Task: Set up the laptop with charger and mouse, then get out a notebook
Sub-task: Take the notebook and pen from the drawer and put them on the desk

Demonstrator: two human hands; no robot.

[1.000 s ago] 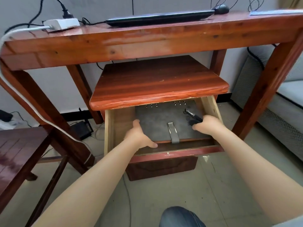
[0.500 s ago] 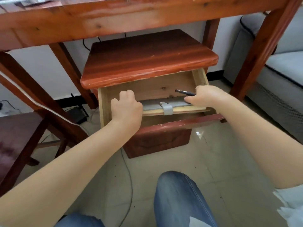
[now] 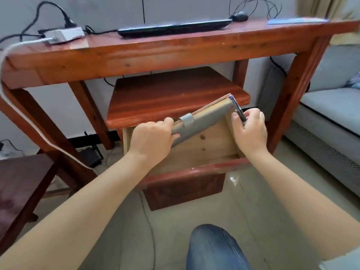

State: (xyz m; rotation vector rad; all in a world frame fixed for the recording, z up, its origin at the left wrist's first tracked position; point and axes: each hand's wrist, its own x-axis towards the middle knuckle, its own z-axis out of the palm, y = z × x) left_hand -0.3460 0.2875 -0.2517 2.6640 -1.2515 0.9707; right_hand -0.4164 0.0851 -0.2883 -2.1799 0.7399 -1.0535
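My left hand [image 3: 152,139] grips the lower end of a grey notebook [image 3: 206,117] with a strap, held tilted above the open wooden drawer [image 3: 204,145]. My right hand [image 3: 249,131] holds a dark pen [image 3: 238,111] beside the notebook's upper right corner. On the red wooden desk [image 3: 155,53] lie a closed black laptop [image 3: 173,28], a black mouse [image 3: 240,16] at its right end, and a white power strip [image 3: 64,35] with a black plug and cables at the left.
The drawer belongs to a small red cabinet [image 3: 175,98] under the desk. A grey sofa [image 3: 329,117] stands at the right, a dark wooden chair [image 3: 21,184] at the left. A white cable [image 3: 25,117] hangs from the strip. My knee [image 3: 214,248] is below.
The notebook has been lifted out of the drawer and tilted up to the right. My right hand rose with the pen. The view has tipped up, showing the desk top again.
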